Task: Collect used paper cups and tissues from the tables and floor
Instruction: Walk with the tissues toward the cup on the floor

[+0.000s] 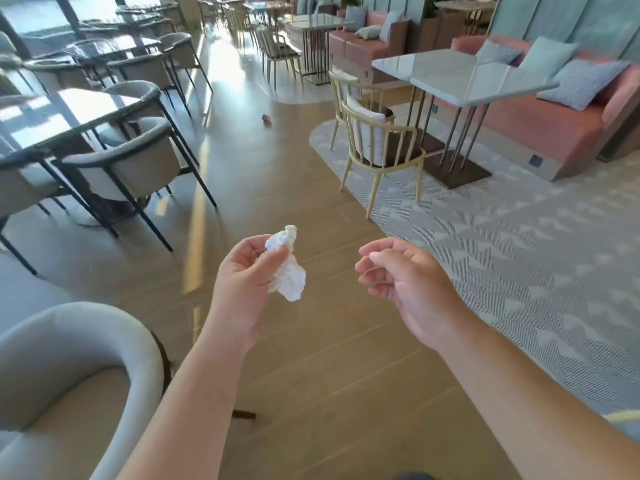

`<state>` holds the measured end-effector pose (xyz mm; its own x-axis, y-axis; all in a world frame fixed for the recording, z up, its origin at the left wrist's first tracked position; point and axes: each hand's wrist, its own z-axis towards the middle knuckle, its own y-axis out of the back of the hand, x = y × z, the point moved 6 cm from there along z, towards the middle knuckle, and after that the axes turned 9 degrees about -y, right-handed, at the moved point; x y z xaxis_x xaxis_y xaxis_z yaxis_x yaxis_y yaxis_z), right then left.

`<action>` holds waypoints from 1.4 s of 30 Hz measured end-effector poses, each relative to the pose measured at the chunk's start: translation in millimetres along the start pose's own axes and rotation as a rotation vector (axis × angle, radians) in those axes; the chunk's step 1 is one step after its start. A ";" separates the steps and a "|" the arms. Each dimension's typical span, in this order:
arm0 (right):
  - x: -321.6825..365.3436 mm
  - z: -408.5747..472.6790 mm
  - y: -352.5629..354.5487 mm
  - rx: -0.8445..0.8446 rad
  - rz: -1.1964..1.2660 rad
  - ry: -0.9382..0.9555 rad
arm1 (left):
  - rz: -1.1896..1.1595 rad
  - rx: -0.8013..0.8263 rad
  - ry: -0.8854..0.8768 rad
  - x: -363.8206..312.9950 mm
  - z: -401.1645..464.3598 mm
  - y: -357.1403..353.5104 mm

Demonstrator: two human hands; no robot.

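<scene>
Crumpled tissue (286, 265) in left hand (244, 275)

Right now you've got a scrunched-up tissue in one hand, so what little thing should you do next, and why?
Probably walk forward down the aisle toward the small brown object lying on the floor; it might be a cup, though it is too small to tell. The left hand already pinches the crumpled tissue, and the right hand hangs loosely curled and holds nothing, so it is free to pick that up.
</scene>
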<state>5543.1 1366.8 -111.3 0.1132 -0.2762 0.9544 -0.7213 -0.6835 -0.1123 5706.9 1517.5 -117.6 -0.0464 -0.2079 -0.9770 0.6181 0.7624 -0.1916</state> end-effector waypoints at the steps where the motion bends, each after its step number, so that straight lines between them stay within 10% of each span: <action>1: 1.7 13.6 1.0 -0.001 0.005 -0.002 | 0.010 -0.007 -0.001 2.7 13.5 0.8; 23: 130.5 399.3 84.1 0.098 0.033 -0.015 | 0.127 -0.047 -0.006 52.5 370.0 -136.9; 42: 169.8 655.7 -2.2 0.128 -0.046 -0.068 | 0.060 -0.125 0.007 99.9 627.7 -69.6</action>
<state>6012.0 878.4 -130.3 0.1934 -0.2853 0.9387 -0.6215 -0.7760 -0.1078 6151.7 1059.0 -143.4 -0.0181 -0.1556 -0.9876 0.5175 0.8437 -0.1424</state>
